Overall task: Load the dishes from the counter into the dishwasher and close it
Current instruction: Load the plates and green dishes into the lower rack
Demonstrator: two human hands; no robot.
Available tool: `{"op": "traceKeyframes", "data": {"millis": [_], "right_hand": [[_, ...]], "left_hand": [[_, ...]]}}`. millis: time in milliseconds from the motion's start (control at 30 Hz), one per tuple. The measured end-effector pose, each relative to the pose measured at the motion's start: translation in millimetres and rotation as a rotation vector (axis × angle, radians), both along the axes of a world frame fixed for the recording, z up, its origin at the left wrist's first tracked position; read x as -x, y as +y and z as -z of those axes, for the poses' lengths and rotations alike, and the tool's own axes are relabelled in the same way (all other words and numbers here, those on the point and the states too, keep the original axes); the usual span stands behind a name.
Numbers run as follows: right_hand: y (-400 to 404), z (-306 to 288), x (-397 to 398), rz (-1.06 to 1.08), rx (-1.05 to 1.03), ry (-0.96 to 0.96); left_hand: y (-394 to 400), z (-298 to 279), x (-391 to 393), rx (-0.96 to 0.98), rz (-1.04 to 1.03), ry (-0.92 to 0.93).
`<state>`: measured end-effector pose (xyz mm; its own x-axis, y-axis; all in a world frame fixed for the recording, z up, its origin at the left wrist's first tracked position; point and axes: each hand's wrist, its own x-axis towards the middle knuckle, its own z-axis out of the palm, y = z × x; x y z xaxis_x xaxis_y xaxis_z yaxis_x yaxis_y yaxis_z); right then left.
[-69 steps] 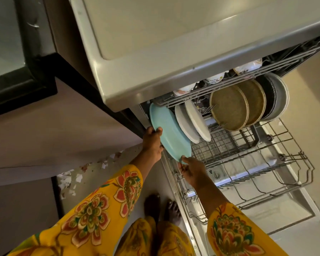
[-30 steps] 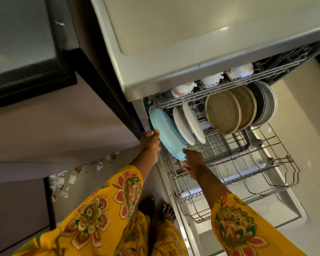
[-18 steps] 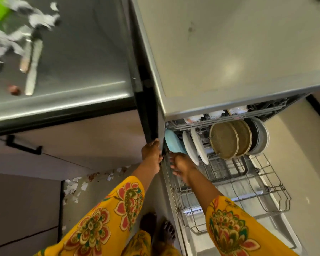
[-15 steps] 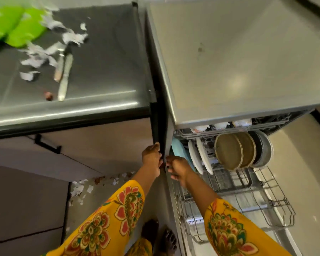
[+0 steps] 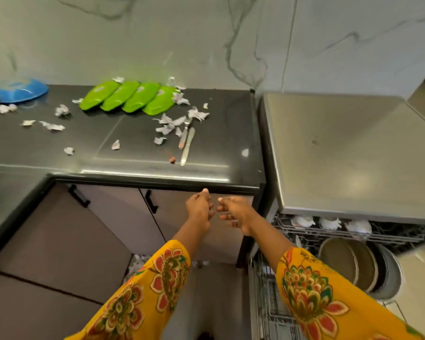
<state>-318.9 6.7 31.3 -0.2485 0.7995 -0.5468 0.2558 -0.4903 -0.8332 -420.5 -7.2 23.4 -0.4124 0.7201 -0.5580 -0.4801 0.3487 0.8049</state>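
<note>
My left hand [image 5: 198, 210] and my right hand [image 5: 233, 212] are raised side by side just below the front edge of the black counter [image 5: 157, 177], both empty with loosely curled fingers. On the counter lie several green plates [image 5: 130, 98] in an overlapping row, a blue plate [image 5: 20, 90] at the far left, and a knife [image 5: 187, 146] beside a fork [image 5: 184, 133]. At the right the dishwasher [image 5: 341, 153] stands open. Its lower rack [image 5: 263, 303] holds brown round plates [image 5: 346, 261] and grey ones. Its upper rack [image 5: 349, 231] holds white cups [image 5: 329, 222].
Torn bits of paper [image 5: 172, 121] are strewn over the counter and on the floor under the cabinets. Cabinet doors with black handles [image 5: 150, 201] stand below the counter. A marble wall rises behind. My yellow floral sleeves fill the bottom of the view.
My hands have let go of the light blue plate in the lower rack and risen to the counter's edge. The view has swung up from the dishwasher to the counter.
</note>
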Motion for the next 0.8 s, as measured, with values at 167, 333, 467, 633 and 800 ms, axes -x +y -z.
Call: {"op": "traceKeyframes", "data": {"millis": [167,333,467,633,800], "right_hand": [[15.1,-33.1,40.0,-0.049,-0.072,0.000],[38.2,-52.3,86.9,-0.094,-0.115,0.024],[67.8,-55.0,134.1,-0.115,-0.150,0.042],[116.9,-57.8,209.1,-0.102,-0.169,0.071],[164.4,-62.8,293.4,-0.059,-0.129,0.116]], "left_hand": [[7.3,-31.0,38.4,-0.059,-0.085,0.024],[25.3,-48.5,80.7,-0.121,-0.169,0.020],[52.7,-53.0,123.3,-0.142,-0.229,0.021],[105.9,-57.7,196.9,-0.148,-0.246,0.026],[155.7,-60.6,284.1,-0.142,-0.234,0.028]]}}
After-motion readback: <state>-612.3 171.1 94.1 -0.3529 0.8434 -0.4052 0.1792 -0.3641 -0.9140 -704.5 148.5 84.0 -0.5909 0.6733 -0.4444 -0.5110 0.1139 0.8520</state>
